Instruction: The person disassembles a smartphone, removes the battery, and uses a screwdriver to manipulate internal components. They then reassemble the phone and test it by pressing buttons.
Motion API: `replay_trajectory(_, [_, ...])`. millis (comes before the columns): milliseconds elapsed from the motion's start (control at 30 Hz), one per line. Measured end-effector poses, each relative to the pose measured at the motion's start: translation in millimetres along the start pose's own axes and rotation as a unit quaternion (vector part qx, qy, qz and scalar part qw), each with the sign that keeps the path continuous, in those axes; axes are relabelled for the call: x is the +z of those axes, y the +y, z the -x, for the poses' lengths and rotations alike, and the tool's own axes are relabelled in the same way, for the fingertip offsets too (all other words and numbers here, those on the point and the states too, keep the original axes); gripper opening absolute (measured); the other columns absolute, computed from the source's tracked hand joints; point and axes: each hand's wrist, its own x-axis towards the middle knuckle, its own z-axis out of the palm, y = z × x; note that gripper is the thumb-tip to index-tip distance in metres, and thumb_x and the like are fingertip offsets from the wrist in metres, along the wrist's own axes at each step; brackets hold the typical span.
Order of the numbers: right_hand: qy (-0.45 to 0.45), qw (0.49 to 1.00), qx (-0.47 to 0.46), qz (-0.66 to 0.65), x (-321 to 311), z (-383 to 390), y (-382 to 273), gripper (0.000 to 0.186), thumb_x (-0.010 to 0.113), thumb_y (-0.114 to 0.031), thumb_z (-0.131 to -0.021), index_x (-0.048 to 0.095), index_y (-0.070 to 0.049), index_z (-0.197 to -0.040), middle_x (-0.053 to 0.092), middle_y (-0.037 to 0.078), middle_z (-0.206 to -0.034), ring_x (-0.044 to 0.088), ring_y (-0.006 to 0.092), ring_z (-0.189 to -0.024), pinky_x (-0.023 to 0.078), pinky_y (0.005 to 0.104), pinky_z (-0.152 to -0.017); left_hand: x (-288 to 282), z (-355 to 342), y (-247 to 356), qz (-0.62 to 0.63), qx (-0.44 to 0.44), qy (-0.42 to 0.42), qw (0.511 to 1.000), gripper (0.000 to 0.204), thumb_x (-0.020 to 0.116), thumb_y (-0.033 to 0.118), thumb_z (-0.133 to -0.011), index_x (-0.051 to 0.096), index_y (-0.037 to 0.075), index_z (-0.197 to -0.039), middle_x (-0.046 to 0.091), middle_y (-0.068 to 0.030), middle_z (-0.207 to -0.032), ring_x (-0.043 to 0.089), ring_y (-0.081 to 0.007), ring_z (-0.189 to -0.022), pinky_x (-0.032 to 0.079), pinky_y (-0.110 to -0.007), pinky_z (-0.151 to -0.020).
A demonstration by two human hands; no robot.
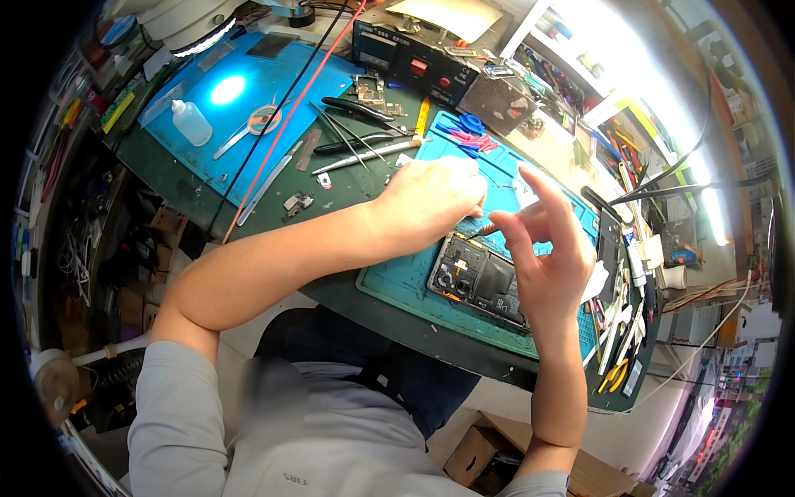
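Observation:
An opened smartphone [474, 280], its inner parts and black battery bare, lies on the blue-green work mat [397, 286]. My left hand [435, 199] is closed just beyond the phone's upper left corner. Its fingertips are mostly hidden, and whatever they may pinch cannot be made out. To the right of it, my right hand [546, 236] hovers over the phone's upper edge with the index finger raised. A thin pointed tool [487, 230] with a dark tip sticks out beside the right thumb, slanting down toward that edge. Most of the tool is hidden.
Pliers [356, 109], tweezers [341, 137] and a craft knife [368, 156] lie to the left. A white squeeze bottle [191, 123] stands on a blue mat [273, 99]. Black power unit [414, 66] sits behind. Hand tools [621, 331] crowd the right edge. Red cable [310, 83] crosses the left side.

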Motion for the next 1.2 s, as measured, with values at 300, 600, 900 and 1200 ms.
replay_trajectory(300, [0.024, 1.000, -0.003, 0.002, 2.3, 0.5, 2.3, 0.049, 0.073, 0.002, -0.093, 0.066, -0.008, -0.141, 0.073, 0.009, -0.087, 0.075, 0.0160, -0.081, 0.060, 0.0307, -0.072, -12.4, -4.9, 1.2, 0.121, -0.029, -0.031, 0.992, 0.013, 0.069, 0.015, -0.095, 0.066, 0.005, -0.101, 0.069, -0.0126, -0.100, 0.068, -0.0334, -0.097, 0.057, -0.043, -0.080])
replay_trajectory(600, [0.025, 0.998, 0.013, -0.061, 6.1, -1.0, -1.5, 0.052, 0.081, -0.003, -0.090, 0.068, -0.009, -0.139, 0.076, 0.009, -0.091, 0.076, 0.0153, -0.075, 0.061, 0.0288, -0.068, -19.0, -10.6, -3.6, 0.219, -0.037, 0.016, 0.975, 0.013, 0.072, 0.006, -0.089, 0.068, 0.001, -0.100, 0.073, -0.0138, -0.087, 0.074, -0.0283, -0.083, 0.058, -0.037, -0.078])
replay_trajectory(900, [-0.002, 0.995, 0.061, -0.073, 2.2, 2.5, -1.9, 0.058, 0.077, 0.000, -0.091, 0.062, -0.009, -0.147, 0.079, 0.010, -0.097, 0.078, 0.0186, -0.086, 0.062, 0.0311, -0.074, -22.6, -12.8, -6.2, 0.242, -0.028, 0.035, 0.969, 0.011, 0.072, 0.007, -0.093, 0.070, 0.002, -0.102, 0.074, -0.0133, -0.090, 0.074, -0.0246, -0.084, 0.058, -0.037, -0.078])
replay_trajectory(1200, [0.006, 1.000, -0.003, 0.003, 0.2, -1.2, 1.5, 0.055, 0.074, 0.002, -0.093, 0.063, -0.012, -0.145, 0.078, 0.009, -0.086, 0.079, 0.0172, -0.081, 0.060, 0.0293, -0.072, -24.1, -10.9, -5.9, 0.232, -0.024, 0.012, 0.972, 0.016, 0.073, 0.006, -0.092, 0.069, 0.003, -0.107, 0.071, -0.0103, -0.085, 0.071, -0.0222, -0.080, 0.057, -0.035, -0.075])
